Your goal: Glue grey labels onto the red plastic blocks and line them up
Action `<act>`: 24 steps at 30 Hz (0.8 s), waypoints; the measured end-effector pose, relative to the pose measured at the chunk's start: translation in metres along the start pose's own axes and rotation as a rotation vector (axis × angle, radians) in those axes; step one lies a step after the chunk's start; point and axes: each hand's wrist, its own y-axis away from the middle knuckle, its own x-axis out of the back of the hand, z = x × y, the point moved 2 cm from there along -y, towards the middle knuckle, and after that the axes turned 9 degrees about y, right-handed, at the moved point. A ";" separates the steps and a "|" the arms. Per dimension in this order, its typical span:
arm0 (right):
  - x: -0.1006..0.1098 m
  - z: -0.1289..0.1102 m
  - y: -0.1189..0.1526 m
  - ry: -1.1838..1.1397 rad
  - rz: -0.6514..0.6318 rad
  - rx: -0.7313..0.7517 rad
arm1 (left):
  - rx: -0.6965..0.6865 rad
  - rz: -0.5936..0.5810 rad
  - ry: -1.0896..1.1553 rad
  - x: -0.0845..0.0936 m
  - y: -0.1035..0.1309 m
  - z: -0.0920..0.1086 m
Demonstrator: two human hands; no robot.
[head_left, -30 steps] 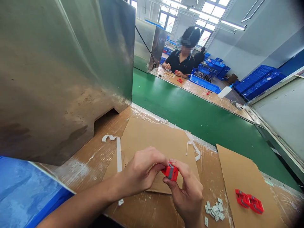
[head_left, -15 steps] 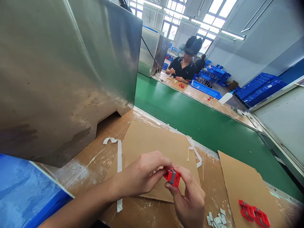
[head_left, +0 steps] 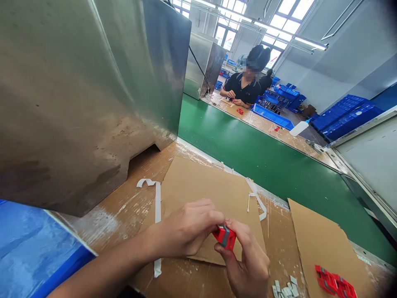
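Factory light falls over a worn wooden bench (head_left: 124, 211) that runs along a green conveyor belt (head_left: 257, 157). Both hands meet low in the middle of the view, above a sheet of cardboard (head_left: 198, 190) lying on the bench. The left hand (head_left: 186, 229) and the right hand (head_left: 248, 260) together grip a small red part (head_left: 225, 236) with a grey strip across it; the fingers of both hands are pinched onto it from either side.

A white strip (head_left: 157, 203) lies on the bench beside the cardboard. Near the right hand sit some small grey pieces (head_left: 285, 289), and on a second cardboard sheet (head_left: 316, 236) further right lie more red parts (head_left: 335, 283). A big steel housing (head_left: 77, 91) stands on the left, with a blue bin (head_left: 27, 252) below it. Across the belt, another person (head_left: 248, 82) sits working at the far bench.
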 end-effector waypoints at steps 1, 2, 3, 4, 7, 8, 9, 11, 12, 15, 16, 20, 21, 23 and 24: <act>0.000 0.000 -0.001 0.006 0.001 -0.006 | -0.005 0.018 0.001 -0.001 0.000 0.001; 0.001 -0.001 -0.002 0.011 0.008 -0.012 | -0.008 0.044 0.011 -0.001 -0.001 0.001; 0.001 -0.001 -0.003 0.014 0.021 -0.021 | -0.008 0.073 0.027 -0.002 -0.001 0.002; 0.002 -0.002 -0.004 0.015 0.035 -0.027 | -0.006 0.100 0.046 -0.003 -0.002 0.003; 0.004 -0.005 -0.006 0.007 0.058 -0.044 | 0.009 0.145 0.095 -0.005 -0.002 0.005; 0.004 -0.006 -0.006 0.004 0.061 -0.051 | 0.009 0.146 0.106 -0.006 -0.001 0.005; 0.004 -0.006 -0.006 0.000 0.064 -0.056 | 0.007 0.145 0.116 -0.006 -0.001 0.005; 0.004 -0.007 -0.006 -0.011 0.064 -0.058 | 0.008 0.135 0.132 -0.006 0.000 0.004; 0.004 -0.007 -0.007 -0.019 0.061 -0.057 | 0.013 0.132 0.138 -0.007 0.001 0.003; 0.003 -0.010 -0.009 -0.034 0.051 -0.063 | 0.058 0.141 0.151 -0.008 0.003 0.002; 0.003 -0.011 -0.010 -0.036 0.049 -0.069 | 0.070 0.158 0.154 -0.009 0.003 0.002; 0.003 -0.014 -0.012 -0.035 0.059 -0.083 | 0.100 0.265 0.185 -0.014 0.006 0.003; 0.003 -0.014 -0.012 -0.038 0.064 -0.085 | 0.107 0.277 0.194 -0.015 0.006 0.003; 0.002 -0.014 -0.011 -0.051 0.068 -0.089 | 0.117 0.277 0.203 -0.017 0.005 0.002; 0.002 -0.013 -0.010 -0.057 0.067 -0.095 | 0.119 0.272 0.200 -0.017 0.005 0.001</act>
